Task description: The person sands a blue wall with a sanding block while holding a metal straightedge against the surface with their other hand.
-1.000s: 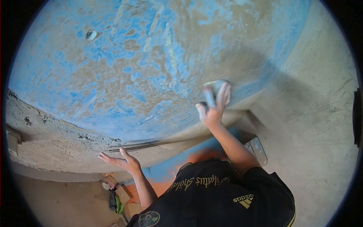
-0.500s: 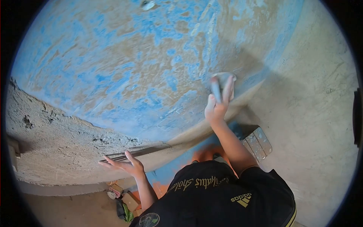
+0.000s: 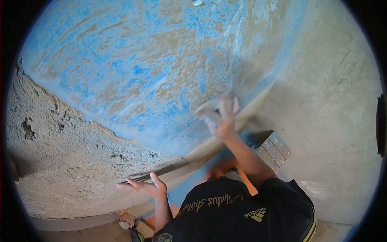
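Observation:
My right hand (image 3: 221, 121) is smeared by motion and coated with pale dust. It presses a pale, flat sanding piece (image 3: 202, 108) against the blue-and-brown patchy wall (image 3: 141, 76); whether this is paper or a pad I cannot tell. The contact is low on the painted area, near the corner. On the left, my left hand (image 3: 146, 186) is open, thumb up and fingers stretched out. It lies by the dark groove (image 3: 159, 171) at the lower edge of the rough bare plaster (image 3: 76, 141).
A bare grey wall (image 3: 322, 101) rises on the right. By its foot stands a paint-spotted slatted wooden stool (image 3: 275, 151). Boxes (image 3: 144, 228) and small items lie on the floor at lower left. A pale round fixture (image 3: 196, 2) sits at the top of the painted wall.
My right hand has swept down and left across the painted wall with the flat sanding piece. My left hand stays open by the groove. The view has shifted a little.

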Available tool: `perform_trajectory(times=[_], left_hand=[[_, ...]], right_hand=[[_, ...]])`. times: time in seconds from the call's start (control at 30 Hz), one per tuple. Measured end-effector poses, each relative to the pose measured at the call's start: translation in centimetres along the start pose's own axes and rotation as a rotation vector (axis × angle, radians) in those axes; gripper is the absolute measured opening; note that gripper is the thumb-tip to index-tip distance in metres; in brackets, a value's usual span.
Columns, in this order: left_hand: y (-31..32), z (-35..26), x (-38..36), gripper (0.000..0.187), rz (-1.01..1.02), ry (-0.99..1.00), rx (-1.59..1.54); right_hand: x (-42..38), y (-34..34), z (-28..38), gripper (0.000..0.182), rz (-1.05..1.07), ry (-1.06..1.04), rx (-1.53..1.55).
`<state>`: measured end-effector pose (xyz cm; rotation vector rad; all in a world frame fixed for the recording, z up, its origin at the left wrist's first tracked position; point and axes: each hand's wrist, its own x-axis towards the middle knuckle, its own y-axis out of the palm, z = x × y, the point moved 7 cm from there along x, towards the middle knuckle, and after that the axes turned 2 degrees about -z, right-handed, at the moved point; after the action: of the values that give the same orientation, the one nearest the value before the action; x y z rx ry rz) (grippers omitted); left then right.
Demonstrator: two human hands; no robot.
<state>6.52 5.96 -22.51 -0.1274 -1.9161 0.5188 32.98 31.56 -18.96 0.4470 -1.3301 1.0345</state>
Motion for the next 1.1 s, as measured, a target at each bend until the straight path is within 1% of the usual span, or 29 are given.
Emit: perform_trajectory(times=[0.03,0.1,0.17,0.2,0.3,0.33,0.4,0.47,0.53,0.6,0.67,0.73,0.8,0.9,0.97,1.0,1.07,1.1], left_hand=[[0.1,0.1,0.0,0.092,0.006,-0.009,0.004],[0.1,0.1,-0.1,0.092,0.016,-0.035,0.016],[0.2,0.3,-0.4,0.092,-0.024,-0.052,-0.028],[0.4,0.3,-0.3,0.092,-0.044,-0.055,-0.056],[0.7,-0.1,0.1,0.093,-0.058,-0.043,0.017],[0.7,0.0,0.1,0.093,-0.056,-0.045,0.028],[0.7,0.2,-0.2,0.092,-0.053,-0.073,0.017],[1.0,0.5,-0.3,0.091,-0.079,-0.062,-0.015],[1.1,0.7,-0.3,0.09,-0.096,-0.059,-0.002],[1.2,0.2,-0.1,0.087,-0.12,-0.04,0.004],[1.2,0.0,0.0,0.086,-0.13,-0.058,0.007],[1.3,-0.5,0.3,0.085,-0.139,-0.079,0.018],[0.8,-0.8,0.4,0.084,-0.128,-0.088,0.029],[0.7,-1.1,0.3,0.082,-0.125,-0.121,0.081],[0.8,-1.4,0.4,0.083,-0.129,-0.181,0.102],[0.9,-1.6,0.3,0.083,-0.117,-0.226,0.12],[0.8,-2.9,0.4,0.085,-0.104,-0.308,0.163],[0.9,-3.8,0.5,0.086,-0.108,-0.318,0.168]], right_hand=[[0.5,-0.1,-1.4,0.042,-0.04,0.138,0.002],[2.1,-0.8,-1.3,0.041,-0.272,0.347,0.24],[3.8,-1.5,0.4,0.043,-0.217,0.222,0.245],[3.7,-1.7,2.3,0.045,-0.048,-0.002,0.122],[6.3,-2.3,0.2,0.057,-0.069,-0.064,0.086],[8.2,-3.0,-2.1,0.06,-0.217,0.128,0.193],[9.6,-3.8,-2.3,0.065,-0.234,0.201,0.222],[8.7,-4.1,1.8,0.068,0.012,-0.029,0.053],[8.8,-3.8,2.0,0.069,0.122,-0.142,-0.062],[9.5,-4.2,0.0,0.067,0.114,-0.14,-0.106],[11.6,-4.9,-4.9,0.065,-0.15,0.055,0.079],[12.8,-6.1,-4.6,0.051,-0.176,0.117,0.114],[12.3,-5.6,-1.4,0.039,-0.084,-0.344,0.056],[15.0,-6.2,-3.3,0.03,-0.124,-0.575,-0.065],[18.2,-6.4,-7.7,0.039,-0.248,-0.421,-0.084],[20.7,-8.9,-7.3,0.043,-0.202,-0.326,-0.035],[19.6,-7.9,-5.3,0.046,-0.01,-0.69,0.016],[19.0,-7.3,-4.6,0.048,0.073,-0.878,0.041]])
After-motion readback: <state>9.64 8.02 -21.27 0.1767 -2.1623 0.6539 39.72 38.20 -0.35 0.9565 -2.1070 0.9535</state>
